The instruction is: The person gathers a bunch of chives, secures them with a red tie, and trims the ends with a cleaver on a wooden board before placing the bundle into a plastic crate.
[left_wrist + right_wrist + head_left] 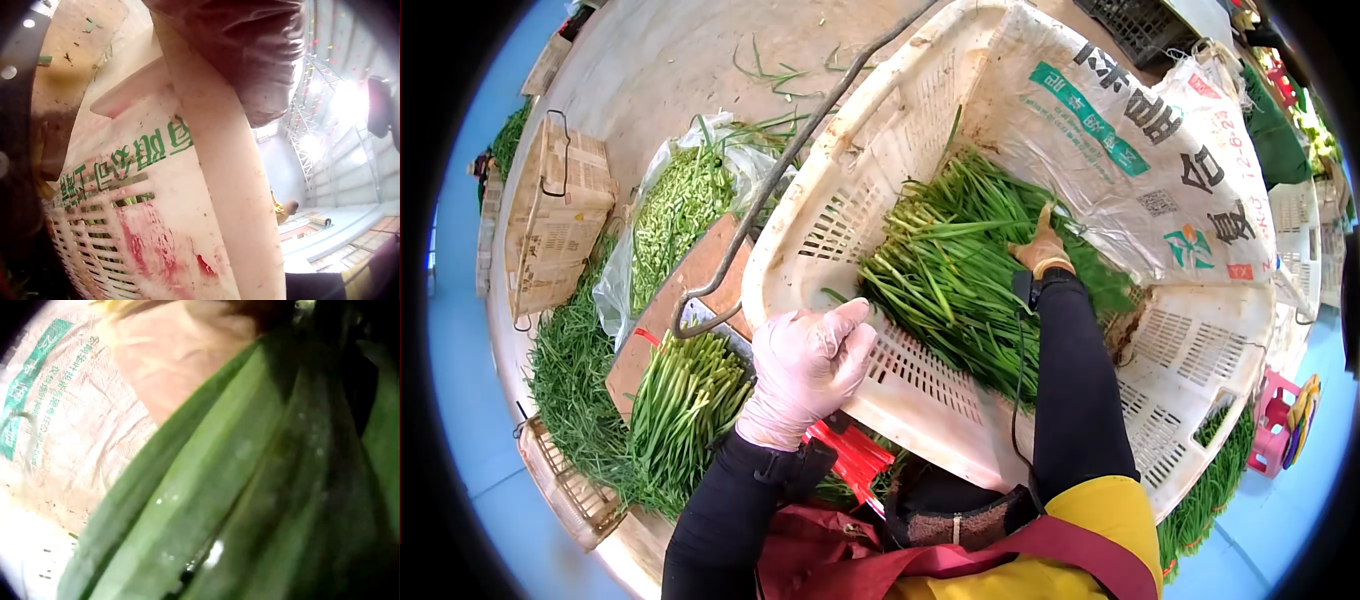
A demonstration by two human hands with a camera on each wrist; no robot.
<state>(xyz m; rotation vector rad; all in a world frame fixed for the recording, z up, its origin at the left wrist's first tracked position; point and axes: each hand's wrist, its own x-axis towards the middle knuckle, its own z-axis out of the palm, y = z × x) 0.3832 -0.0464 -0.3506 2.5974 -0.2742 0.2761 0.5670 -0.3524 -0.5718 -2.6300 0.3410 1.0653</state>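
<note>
In the head view, a large white plastic basket tilts toward the person and holds long green leafy stalks. The left hand, in a pale glove, has its fingers curled at the near-left rim; in the left wrist view, the glove covers part of the rim. Inside the basket, the right hand lies on the stalks, thumb and one finger extended apart, the other fingers hidden. Broad leaves partly cover that glove in the right wrist view.
A metal hook arches past the basket's left side. Farther left are a bundle of cut stalks, a bag of short green pieces and an upright crate. Red strips lie below the left hand. A pink stool stands right.
</note>
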